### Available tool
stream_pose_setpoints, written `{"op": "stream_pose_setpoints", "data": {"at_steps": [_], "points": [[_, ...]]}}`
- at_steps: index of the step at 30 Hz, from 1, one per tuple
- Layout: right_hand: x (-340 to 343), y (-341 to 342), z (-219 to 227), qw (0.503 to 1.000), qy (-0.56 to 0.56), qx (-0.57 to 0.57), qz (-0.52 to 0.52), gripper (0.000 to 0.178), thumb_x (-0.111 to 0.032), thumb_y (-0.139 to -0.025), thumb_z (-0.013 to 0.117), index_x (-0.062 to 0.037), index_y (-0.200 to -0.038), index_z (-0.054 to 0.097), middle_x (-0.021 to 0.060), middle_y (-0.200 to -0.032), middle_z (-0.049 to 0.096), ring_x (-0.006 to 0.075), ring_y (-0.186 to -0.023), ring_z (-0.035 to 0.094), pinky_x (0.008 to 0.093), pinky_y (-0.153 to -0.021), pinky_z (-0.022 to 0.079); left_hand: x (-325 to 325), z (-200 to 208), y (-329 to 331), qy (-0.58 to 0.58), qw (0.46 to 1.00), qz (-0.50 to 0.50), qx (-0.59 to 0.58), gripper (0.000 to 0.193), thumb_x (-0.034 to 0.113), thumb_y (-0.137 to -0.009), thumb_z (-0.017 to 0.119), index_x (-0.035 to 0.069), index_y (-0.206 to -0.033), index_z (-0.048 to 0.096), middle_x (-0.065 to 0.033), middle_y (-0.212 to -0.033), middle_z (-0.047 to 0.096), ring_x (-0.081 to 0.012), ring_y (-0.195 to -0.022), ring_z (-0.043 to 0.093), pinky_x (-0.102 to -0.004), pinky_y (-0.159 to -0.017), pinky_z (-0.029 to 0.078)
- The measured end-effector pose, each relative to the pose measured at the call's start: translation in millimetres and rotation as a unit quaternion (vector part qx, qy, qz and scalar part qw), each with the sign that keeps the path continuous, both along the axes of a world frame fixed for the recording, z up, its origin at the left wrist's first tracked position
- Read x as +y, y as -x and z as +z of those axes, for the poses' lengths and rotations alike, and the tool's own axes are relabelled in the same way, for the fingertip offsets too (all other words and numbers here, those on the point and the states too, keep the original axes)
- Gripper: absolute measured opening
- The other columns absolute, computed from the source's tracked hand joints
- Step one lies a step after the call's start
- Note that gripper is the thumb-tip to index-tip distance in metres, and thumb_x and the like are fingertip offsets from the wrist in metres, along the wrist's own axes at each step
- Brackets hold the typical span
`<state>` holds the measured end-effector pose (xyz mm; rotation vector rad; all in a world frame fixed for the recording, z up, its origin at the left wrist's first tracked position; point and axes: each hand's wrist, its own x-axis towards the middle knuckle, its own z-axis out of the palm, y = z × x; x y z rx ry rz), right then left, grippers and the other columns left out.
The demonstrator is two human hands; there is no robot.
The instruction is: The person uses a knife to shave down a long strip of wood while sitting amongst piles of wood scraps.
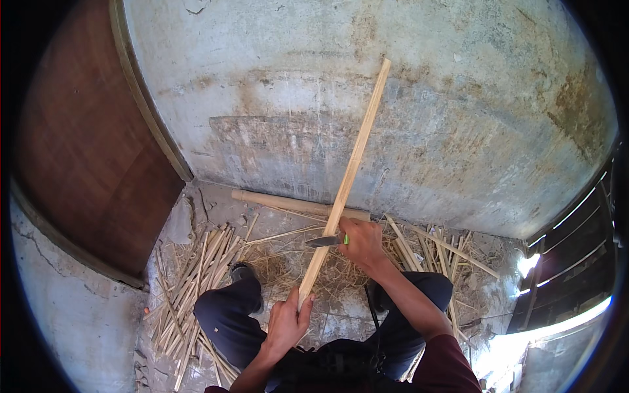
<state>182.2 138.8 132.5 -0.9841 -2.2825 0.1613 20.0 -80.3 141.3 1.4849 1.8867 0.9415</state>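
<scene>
A long, pale bamboo strip point(357, 150) slants up and to the right in front of me, its far end standing out against the wall. My left hand point(287, 325) is closed round its near end, thumb on top. In my right hand point(362, 243) is a knife point(322, 242) with a short dark blade and a bit of green on its handle. The blade lies across the strip, a little above my left hand; whether its edge bites into the wood I cannot tell. My right fingers wrap the handle and hide most of it.
Many thin bamboo sticks point(192, 288) are heaped on the floor at left, with more split pieces point(445, 252) at right. A thick pole point(282, 200) lies along the foot of the stained wall point(282, 150). A brown door point(92, 144) stands at left, a slatted opening point(570, 255) at right.
</scene>
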Motion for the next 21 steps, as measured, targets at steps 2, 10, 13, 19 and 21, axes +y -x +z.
{"op": "stream_pose_setpoints", "data": {"at_steps": [2, 10, 13, 19, 21], "points": [[12, -3, 6, 0.998, 0.017, -0.001, -0.067, 0.004, -0.007, -0.076, 0.068, -0.0062, -0.079, 0.067, 0.0159, -0.068, 0.066, 0.0408, -0.064, 0.068, 0.0494, -0.058, 0.052, -3, -2, 0, -0.002, 1.000, 0.002, -0.007, 0.028, 0.024, -0.106, 0.065, -0.004, -0.108, 0.060, -0.0241, -0.056, 0.058, -0.0438, -0.051, 0.065, -0.0506, -0.049, 0.047], [75, -41, -6, 0.972, -0.120, 0.106, -0.173, 0.008, -0.008, -0.081, 0.068, -0.0078, -0.087, 0.072, 0.0190, -0.072, 0.069, 0.0435, -0.070, 0.069, 0.0528, -0.066, 0.056, -23, -16, 2, 0.024, 0.999, -0.018, 0.013, 0.028, 0.024, -0.104, 0.067, -0.003, -0.106, 0.064, -0.0206, -0.060, 0.060, -0.0361, -0.051, 0.066, -0.0442, -0.050, 0.048], [73, -46, 0, 0.986, -0.068, 0.054, -0.141, 0.007, -0.007, -0.080, 0.067, -0.0076, -0.086, 0.071, 0.0187, -0.073, 0.070, 0.0420, -0.070, 0.070, 0.0527, -0.065, 0.055, -25, -17, 9, 0.020, 0.999, -0.021, 0.026, 0.029, 0.026, -0.104, 0.067, -0.003, -0.106, 0.064, -0.0212, -0.061, 0.061, -0.0366, -0.052, 0.066, -0.0449, -0.051, 0.049], [67, -44, 8, 0.991, -0.057, 0.056, -0.104, 0.007, -0.007, -0.079, 0.067, -0.0063, -0.085, 0.070, 0.0201, -0.072, 0.069, 0.0420, -0.070, 0.070, 0.0537, -0.066, 0.054, -23, -10, 6, 0.022, 0.999, -0.027, 0.035, 0.030, 0.027, -0.104, 0.067, -0.003, -0.106, 0.064, -0.0215, -0.061, 0.062, -0.0382, -0.053, 0.067, -0.0469, -0.052, 0.050], [70, -50, 11, 0.992, -0.038, 0.059, -0.108, 0.007, -0.008, -0.079, 0.067, -0.0051, -0.084, 0.070, 0.0210, -0.072, 0.068, 0.0427, -0.070, 0.069, 0.0541, -0.066, 0.054, -27, -13, 5, 0.038, 0.998, -0.039, 0.043, 0.031, 0.027, -0.104, 0.067, -0.004, -0.106, 0.064, -0.0216, -0.060, 0.062, -0.0389, -0.053, 0.067, -0.0475, -0.053, 0.051]]}}
